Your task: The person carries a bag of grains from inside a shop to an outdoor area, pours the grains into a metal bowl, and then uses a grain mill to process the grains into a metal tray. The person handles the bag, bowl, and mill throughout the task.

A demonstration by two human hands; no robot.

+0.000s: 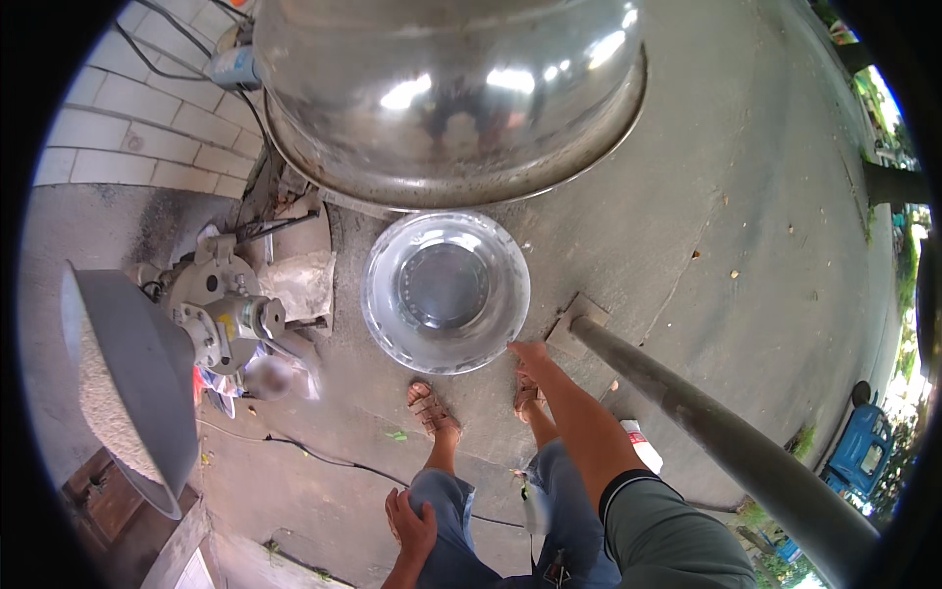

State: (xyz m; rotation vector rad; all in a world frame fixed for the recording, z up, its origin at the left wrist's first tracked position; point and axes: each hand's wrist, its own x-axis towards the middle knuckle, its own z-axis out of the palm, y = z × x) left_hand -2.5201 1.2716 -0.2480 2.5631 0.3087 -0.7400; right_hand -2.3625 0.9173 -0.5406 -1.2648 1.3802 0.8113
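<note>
A wide, round, shiny basin [445,342] sits on the concrete ground in front of the feet, and no contents show in it. At its near right rim, my right hand [530,358] grips the edge with the fingertips, the arm stretched forward. My left hand [412,526] rests on the left knee of my denim shorts [449,489], holding nothing, with its fingers somewhat spread. Just beyond the basin looms a large polished steel vessel [441,132] with a broad rim. Both feet wear brown strap sandals [434,414].
To the left stands a mill-like machine [228,316] with a grey hopper [140,353] of pale grain. A slanting metal post [684,401] rises from a base plate at right. A black cable [331,460] crosses the ground. A blue vehicle [857,449] stands far right.
</note>
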